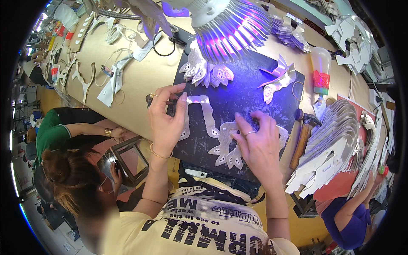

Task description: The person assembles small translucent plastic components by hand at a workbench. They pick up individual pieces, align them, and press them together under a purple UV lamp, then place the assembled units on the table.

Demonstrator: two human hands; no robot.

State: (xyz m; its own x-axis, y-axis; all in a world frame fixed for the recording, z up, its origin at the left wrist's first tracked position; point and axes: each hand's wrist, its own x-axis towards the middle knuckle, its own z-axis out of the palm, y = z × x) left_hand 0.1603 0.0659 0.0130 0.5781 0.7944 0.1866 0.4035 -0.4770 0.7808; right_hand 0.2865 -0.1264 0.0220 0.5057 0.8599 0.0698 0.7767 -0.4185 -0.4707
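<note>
My left hand (165, 119) is raised at the left edge of a black work board (187, 155), thumb and forefinger apart. It is beside a pale, U-shaped cut piece (208, 119), whose left part it partly covers. My right hand (259, 144) rests fingers spread over another pale shoe-upper-like piece (227, 136), thumb and fingertips at its surface. Several pointed tabs with small holes (229, 159) fan out below that piece. A fanned stack of similar tabs (208, 74) lies on the board's far side. A folded shiny piece (276, 80) lies at its far right.
A lamp with a finned housing (231, 29) hangs over the board, shedding purple light. To the right lie a wooden-handled hammer (301, 142), a bottle with a red band (321, 76) and stacked white pieces (331, 148). Co-workers sit at left (63, 170) and right (348, 221).
</note>
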